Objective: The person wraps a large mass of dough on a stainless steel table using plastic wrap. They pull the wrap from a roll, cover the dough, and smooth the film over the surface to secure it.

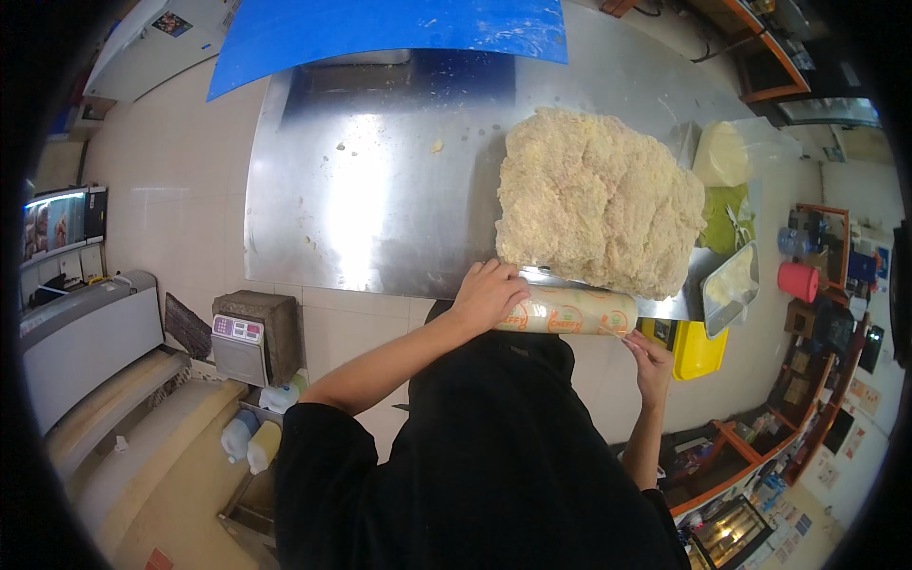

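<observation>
A large roll of clear plastic film [570, 311], with orange and green print, lies along the near edge of a stainless steel table [420, 214]. My left hand [491, 296] rests over the roll's left end, fingers curled on it. At the right end, my right hand [647, 356] pinches a gathered strand of the film between thumb and fingers. Just beyond the roll sits a big, rough, pale yellow slab of dough [598, 199]. Its near side overhangs or nearly touches the roll; I cannot tell which.
A blue sheet [399, 32] covers the table's far side. To the right are a plastic bag of pale contents [723, 153], a green cloth [719, 221] with scissors [737, 222], and a metal tray [712, 313]. A yellow container [702, 350] stands below. A scale [246, 342] is at left.
</observation>
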